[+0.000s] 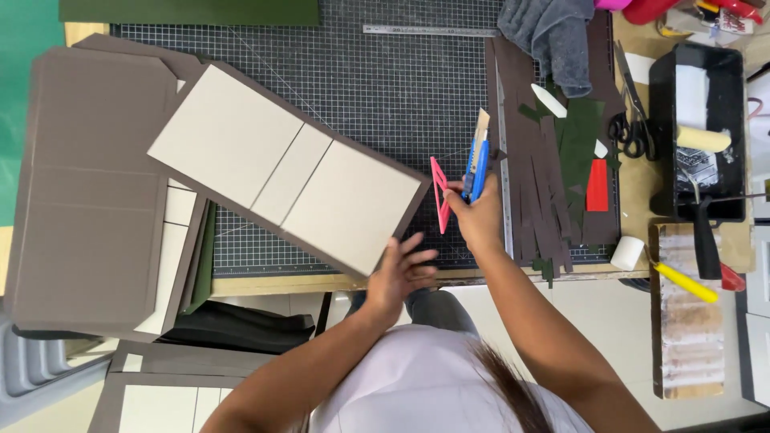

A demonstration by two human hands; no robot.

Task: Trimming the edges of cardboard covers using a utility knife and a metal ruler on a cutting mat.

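A stack of large brown cover sheets (92,192) is seen at nine o'clock, hanging over the near edge of the surface (265,283). Just to its right, a brown sheet bearing three pale grey boards (285,168) is laid at a slant across the black gridded cutting mat (385,88), its lower corner pointing towards five o'clock. That lower corner is touched by the left hand (401,273), whose fingers (417,258) are spread and laid flat on the edge of the board; nothing is gripped by it. At about one o'clock from that hand, a pink triangular set square (439,196) is held upright by the right hand (480,220), together with a blue utility knife (476,170) and a flat pale brush (481,128); the fingers (459,192) of this hand are closed around these tools, which point towards twelve o'clock. A steel ruler (504,160) is laid along the mat just right of the hand. Beyond it, brown paper strips (541,192) and dark green offcuts (579,148) are scattered, with a red piece (597,184) among them. A grey cloth (553,36) is seen at twelve o'clock of the strips. Black scissors (634,128) lie beside a black paint tray (696,132) at three o'clock, in which a roller (703,139) is rested
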